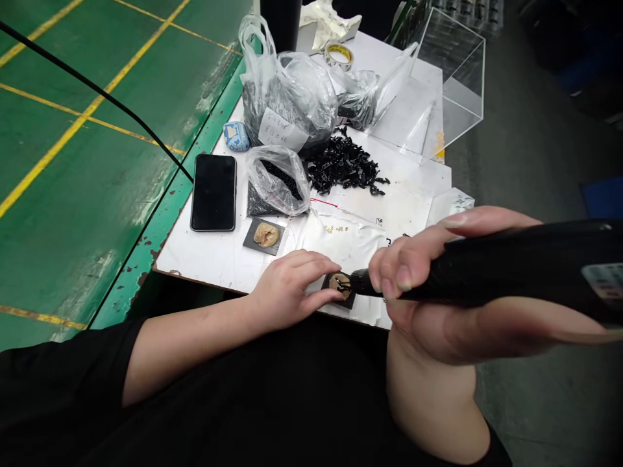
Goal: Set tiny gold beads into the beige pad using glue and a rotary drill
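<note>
My right hand [428,279] is wrapped round a black electric screwdriver [511,263], held nearly level with its tip pointing left. The tip meets a small black part [342,283] on a tan, putty-like pad. That pad sits on a small dark square block [346,302] near the table's front edge. My left hand [287,285] has thumb and forefinger on either side of the pad, steadying the block; the exact contact is partly hidden. Left of it lies a second dark block [253,235] with a tan lump [266,234]. Several tiny brass-coloured pieces [335,229] rest on white paper [316,243].
A pile of small black parts [345,162] spreads behind the paper. An open plastic bag [277,181], a phone [214,192] and a large filled bag [292,97] stand left and behind. A tape roll [339,56] and a clear box [457,84] are farther back.
</note>
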Available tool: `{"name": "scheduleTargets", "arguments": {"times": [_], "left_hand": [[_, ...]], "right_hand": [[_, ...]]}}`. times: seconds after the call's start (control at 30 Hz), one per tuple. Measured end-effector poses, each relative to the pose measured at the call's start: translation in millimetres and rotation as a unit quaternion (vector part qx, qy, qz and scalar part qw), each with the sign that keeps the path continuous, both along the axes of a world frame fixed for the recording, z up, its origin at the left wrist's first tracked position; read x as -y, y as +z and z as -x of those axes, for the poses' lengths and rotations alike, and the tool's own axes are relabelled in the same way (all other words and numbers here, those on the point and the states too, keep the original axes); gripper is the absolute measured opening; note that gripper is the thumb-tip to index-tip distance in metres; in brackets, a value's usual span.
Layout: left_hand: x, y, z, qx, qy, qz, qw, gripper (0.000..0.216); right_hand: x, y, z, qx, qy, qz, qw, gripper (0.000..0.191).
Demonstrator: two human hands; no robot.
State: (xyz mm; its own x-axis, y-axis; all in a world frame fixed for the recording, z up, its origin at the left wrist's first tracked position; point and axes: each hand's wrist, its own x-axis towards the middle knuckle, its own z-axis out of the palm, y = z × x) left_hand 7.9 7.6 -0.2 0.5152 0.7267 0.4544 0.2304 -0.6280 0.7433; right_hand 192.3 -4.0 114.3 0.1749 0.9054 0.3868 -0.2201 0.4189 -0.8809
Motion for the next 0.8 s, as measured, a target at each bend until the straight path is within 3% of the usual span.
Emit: {"name": "scheduleTargets", "arguments": {"times": [0.23, 0.4, 0.8], "left_hand": [[5.2, -2.5, -2.1, -0.117, -0.045, -0.102, 0.987, 0.028], [5.0, -0.7, -2.6, -0.176, -0.055, -0.117, 0.976, 0.027], [5.2, -4.6, -3.6, -0.200, -0.061, -0.157, 0.965, 0.026]], "right_hand": [[16.6, -10.4, -12.6, 0.046, -0.112, -0.018, 0.993, 0.049], [24.6, -15.8, -12.6, 0.043, -0.105, -0.033, 0.993, 0.052], [21.6, -44.2, -18.8, 0.052, -0.066, -0.096, 0.992, 0.056]]}}
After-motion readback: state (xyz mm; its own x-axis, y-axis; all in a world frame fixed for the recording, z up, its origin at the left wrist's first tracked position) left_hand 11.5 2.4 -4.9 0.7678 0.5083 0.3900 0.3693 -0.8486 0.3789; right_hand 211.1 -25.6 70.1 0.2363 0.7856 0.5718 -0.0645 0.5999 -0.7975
